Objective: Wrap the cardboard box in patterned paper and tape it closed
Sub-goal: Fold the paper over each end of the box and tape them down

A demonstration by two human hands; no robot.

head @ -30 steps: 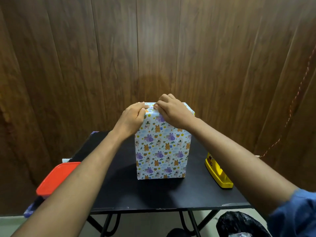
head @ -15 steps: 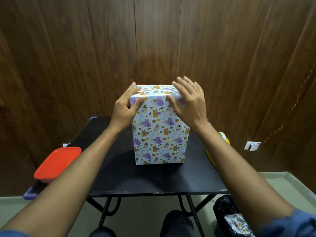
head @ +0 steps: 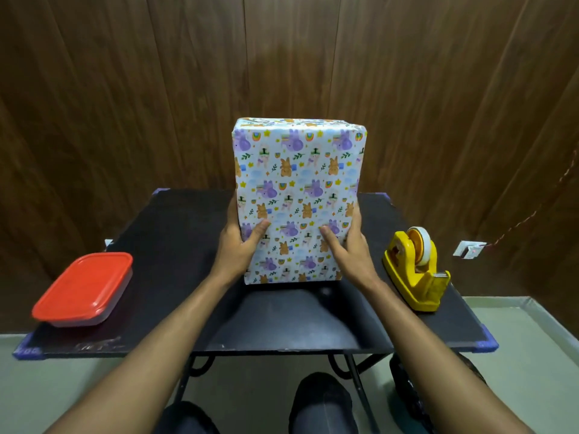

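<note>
Clear rectangular plastic container with red lid [head: 82, 289] sits closed at the black table's [head: 282, 324] left edge — contents cannot be told. Tall box fully wrapped in white animal-patterned paper [head: 297, 198] is at table centre, tilted toward the camera. Left hand [head: 239, 245] and right hand [head: 351, 249] grip its lower sides — thumbs on the front

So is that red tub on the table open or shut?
Shut. The red lid sits flat across the clear tub, with no gap showing. What is inside cannot be told.
</note>
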